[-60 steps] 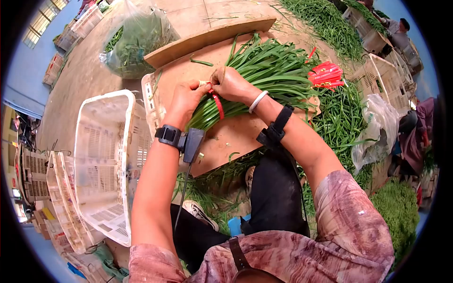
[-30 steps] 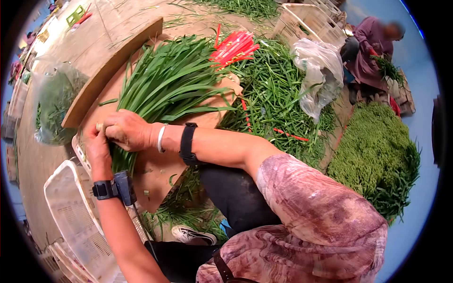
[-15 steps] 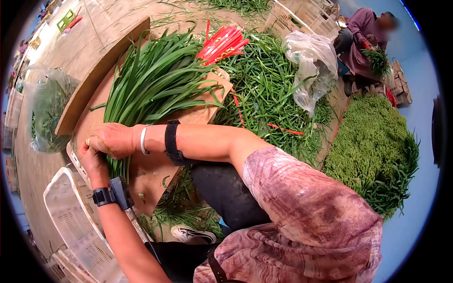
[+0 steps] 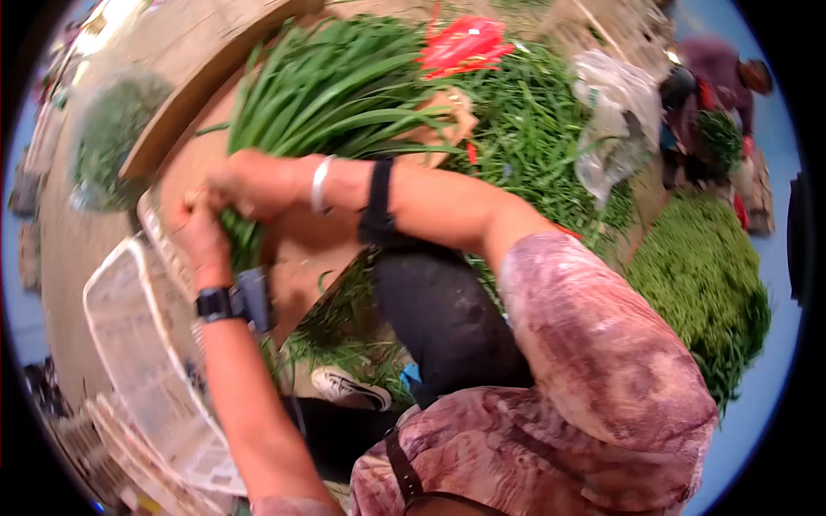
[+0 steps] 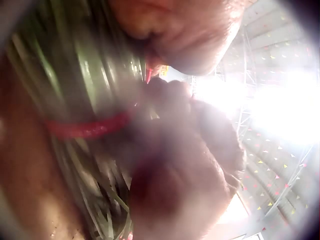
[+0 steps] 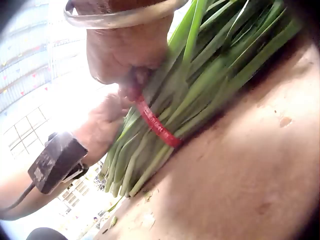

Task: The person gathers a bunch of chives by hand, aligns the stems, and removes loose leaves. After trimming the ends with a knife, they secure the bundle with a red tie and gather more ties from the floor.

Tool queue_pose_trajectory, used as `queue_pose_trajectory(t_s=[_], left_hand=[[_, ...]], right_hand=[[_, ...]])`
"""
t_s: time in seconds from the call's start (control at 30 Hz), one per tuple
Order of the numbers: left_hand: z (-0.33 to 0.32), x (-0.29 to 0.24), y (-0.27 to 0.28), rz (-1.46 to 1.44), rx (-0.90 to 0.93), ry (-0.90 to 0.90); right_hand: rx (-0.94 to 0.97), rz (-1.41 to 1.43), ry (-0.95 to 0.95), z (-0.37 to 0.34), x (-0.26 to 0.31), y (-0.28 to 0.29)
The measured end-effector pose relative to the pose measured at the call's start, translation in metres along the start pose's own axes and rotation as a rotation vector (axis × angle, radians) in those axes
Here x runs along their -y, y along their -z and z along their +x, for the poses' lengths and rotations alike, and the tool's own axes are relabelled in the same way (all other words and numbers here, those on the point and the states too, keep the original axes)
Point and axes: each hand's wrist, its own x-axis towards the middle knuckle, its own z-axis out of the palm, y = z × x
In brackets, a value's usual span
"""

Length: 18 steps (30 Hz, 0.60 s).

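Note:
A bundle of long, flat green leaves, like Chinese chives, lies on a brown board. Round its stalks, near the cut ends, runs a red tie, which also crosses the bundle in the left wrist view. My left hand is at the near left side of the bundle, thumb and fingers pinched together at the tie's ends. Close against it, my right hand has curled fingers that pinch the tie where it comes up from the stalks. The tie's ends are hidden between the fingers.
An upright plank edges the board. Red ties lie beyond the leaves, beside loose greens and a clear plastic bag. A white crate stands at left. Right is a green heap, with another person behind.
The head view has turned, so board and hands appear farther left than two seconds ago. Both hands stay together at the tie throughout, the right arm now reaching across in front.

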Motion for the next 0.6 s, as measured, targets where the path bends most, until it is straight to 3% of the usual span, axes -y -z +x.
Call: queue_pose_trajectory(t_s=[0.1, 0.17, 0.33, 0.43, 0.5, 0.53, 0.57, 0.6], left_hand=[[-0.016, -0.027, -0.018, 0.239, -0.187, -0.033], [-0.027, -0.031, -0.021, 0.483, -0.275, -0.2], [-0.048, -0.04, -0.026, 0.703, -0.201, -0.521], [-0.049, -0.037, -0.03, 0.798, -0.144, -0.669], [-0.052, -0.044, -0.03, 1.074, -0.052, -0.854], [-0.055, -0.04, -0.026, 1.175, 0.007, -0.843], [-0.053, -0.036, -0.024, 1.269, 0.064, -0.854], [-0.05, -0.032, -0.022, 1.237, 0.083, -0.883]], right_hand=[[-0.001, 0.213, -0.288, 0.002, 0.019, 0.02], [-0.089, 0.373, -0.322, 0.008, 0.015, 0.021], [-0.045, 0.227, -0.476, 0.028, 0.009, 0.019], [0.012, -0.072, -0.44, 0.035, 0.013, 0.021], [0.034, -0.293, -0.174, 0.051, -0.021, 0.0], [0.058, -0.378, -0.078, 0.063, -0.049, -0.018], [0.108, -0.447, -0.037, 0.082, -0.071, -0.036], [0.146, -0.359, -0.144, 0.076, -0.042, -0.024]])
